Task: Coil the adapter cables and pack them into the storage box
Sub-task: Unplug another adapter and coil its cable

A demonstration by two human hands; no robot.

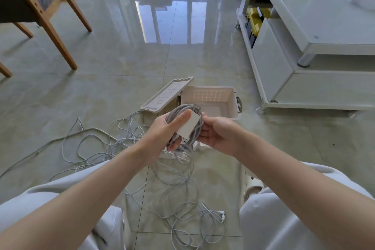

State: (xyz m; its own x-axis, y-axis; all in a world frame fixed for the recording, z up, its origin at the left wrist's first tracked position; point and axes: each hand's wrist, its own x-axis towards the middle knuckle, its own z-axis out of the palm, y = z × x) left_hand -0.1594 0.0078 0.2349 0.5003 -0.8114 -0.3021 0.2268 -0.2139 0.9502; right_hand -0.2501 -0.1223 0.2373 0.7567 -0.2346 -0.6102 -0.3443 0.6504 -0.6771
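A coiled grey cable [182, 110] with a white adapter block [188, 126] is held in front of me. My left hand [164, 130] grips the coil, thumb pressing on the adapter. My right hand [217, 134] cups the coil's right side with curled fingers. Just beyond the hands the white storage box [231, 99] stands open on the floor, its lid [166, 95] lying to its left. More loose white and grey cables [178, 189] sprawl over the tiles between my knees and to the left.
A white low cabinet [304, 50] stands to the right, with a yellow case [254, 20] on its shelf. Wooden chair legs [58, 32] stand at the upper left. A white power strip [172, 153] lies partly hidden under the hands.
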